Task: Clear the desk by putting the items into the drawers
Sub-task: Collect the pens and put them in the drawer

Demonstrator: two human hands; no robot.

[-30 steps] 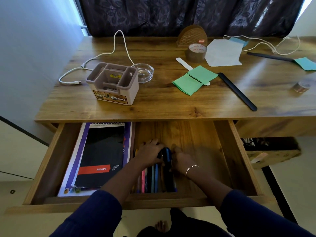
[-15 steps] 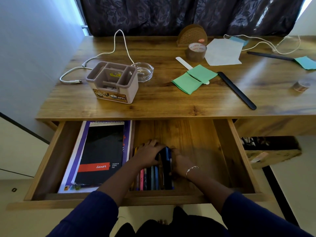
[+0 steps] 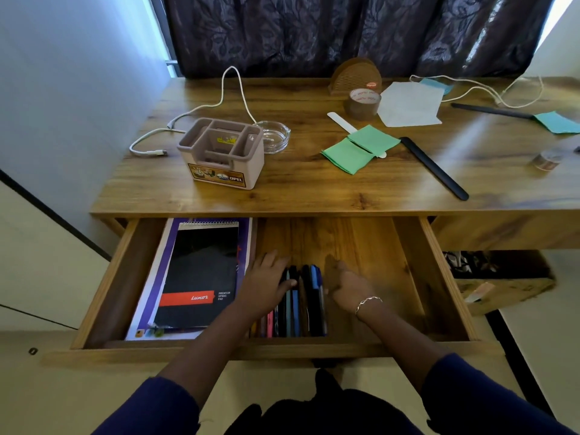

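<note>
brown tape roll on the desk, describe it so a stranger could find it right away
On the wooden desk, look toward the back edge near the dark curtain. The brown tape roll stands before a woven wooden holder, left of white paper. It's bigger and darker than the small roll far right.

Open drawer (image 3: 439, 277) below desk (image 3: 314, 189) front edge. In drawer: spiral pad (image 3: 201, 274) at left, pens (image 3: 301, 306) just right of pad, hands either side of pens. On desk above pad: organizer (image 3: 221, 152); glass dish (image 3: 273, 136) behind-right, touching; cable (image 3: 188, 117) left.
</note>
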